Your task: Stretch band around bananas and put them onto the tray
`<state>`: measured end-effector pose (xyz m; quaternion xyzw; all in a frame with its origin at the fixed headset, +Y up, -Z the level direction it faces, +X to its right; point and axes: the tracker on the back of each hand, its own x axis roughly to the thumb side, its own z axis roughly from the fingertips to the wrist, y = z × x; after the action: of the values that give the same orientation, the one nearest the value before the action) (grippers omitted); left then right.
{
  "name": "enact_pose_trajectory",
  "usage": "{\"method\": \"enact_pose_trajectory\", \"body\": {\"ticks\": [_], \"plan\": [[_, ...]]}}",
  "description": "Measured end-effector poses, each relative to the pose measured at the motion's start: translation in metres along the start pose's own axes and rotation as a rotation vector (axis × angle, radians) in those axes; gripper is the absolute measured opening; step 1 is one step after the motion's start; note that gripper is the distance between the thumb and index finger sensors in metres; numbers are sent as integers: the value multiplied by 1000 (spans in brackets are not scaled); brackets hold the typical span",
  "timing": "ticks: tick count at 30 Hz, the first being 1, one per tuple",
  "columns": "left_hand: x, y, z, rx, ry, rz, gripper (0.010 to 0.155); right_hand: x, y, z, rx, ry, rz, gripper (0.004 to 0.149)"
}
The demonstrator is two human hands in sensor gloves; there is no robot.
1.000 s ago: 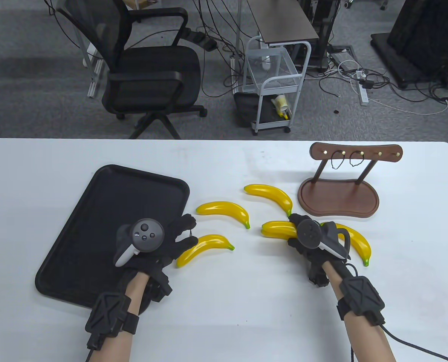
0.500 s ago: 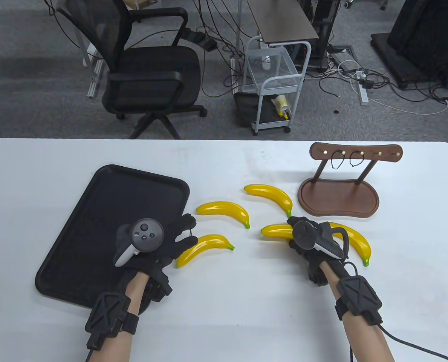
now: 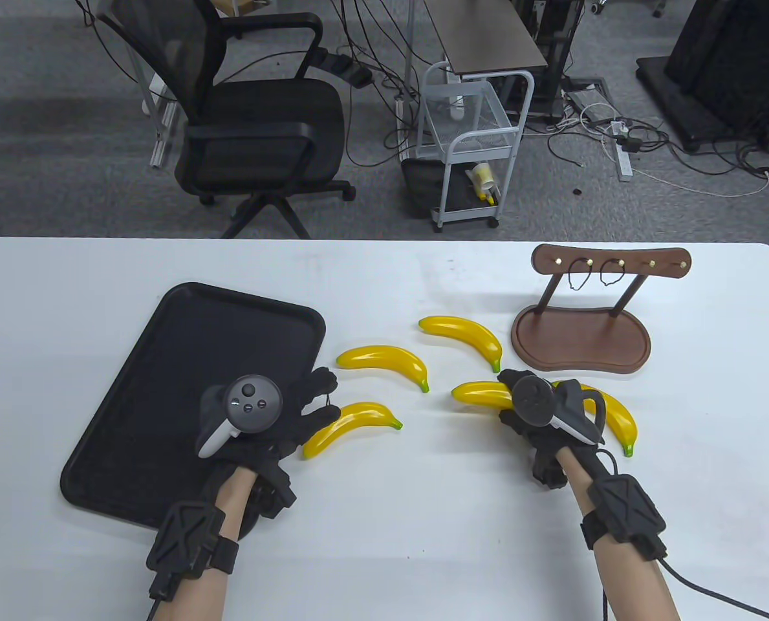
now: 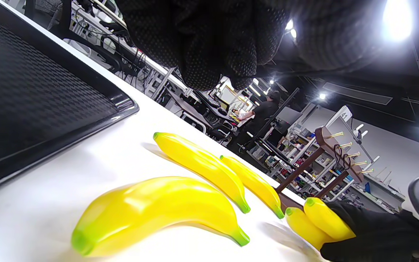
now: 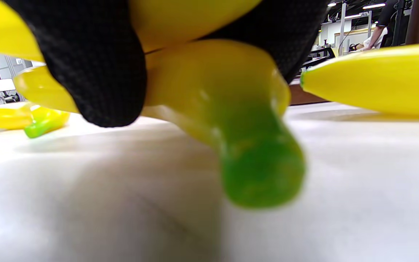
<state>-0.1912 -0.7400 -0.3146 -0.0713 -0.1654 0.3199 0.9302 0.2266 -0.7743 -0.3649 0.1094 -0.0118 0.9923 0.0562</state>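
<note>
Five yellow bananas lie right of the black tray (image 3: 184, 336). My right hand (image 3: 510, 398) grips two of them together: one banana (image 3: 478, 394) sticks out to the left, the other banana (image 3: 617, 420) curves off to the right. In the right wrist view my fingers (image 5: 96, 72) wrap the yellow bodies, with a green tip (image 5: 260, 171) close to the camera. My left hand (image 3: 326, 396) rests over the tray's right edge and pinches a thin black band (image 3: 328, 396) at its fingertips. Just right of them lies a loose banana (image 3: 352, 427).
Two more bananas (image 3: 384, 359) (image 3: 465, 333) lie loose mid-table. A brown wooden rack (image 3: 578, 336) at the back right carries two black bands (image 3: 607, 275) on its pegs. An office chair and a white cart stand on the floor beyond the table.
My right hand, with its two bananas, has drifted slightly left and then back right. The left hand and the loose bananas have stayed put.
</note>
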Motion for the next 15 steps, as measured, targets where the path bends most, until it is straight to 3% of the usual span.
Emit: {"method": "enact_pose_trajectory", "body": {"ticks": [15], "plan": [[2, -2, -1, -7, -4, 4, 67, 18, -31, 3, -53, -49, -18, 70]]}}
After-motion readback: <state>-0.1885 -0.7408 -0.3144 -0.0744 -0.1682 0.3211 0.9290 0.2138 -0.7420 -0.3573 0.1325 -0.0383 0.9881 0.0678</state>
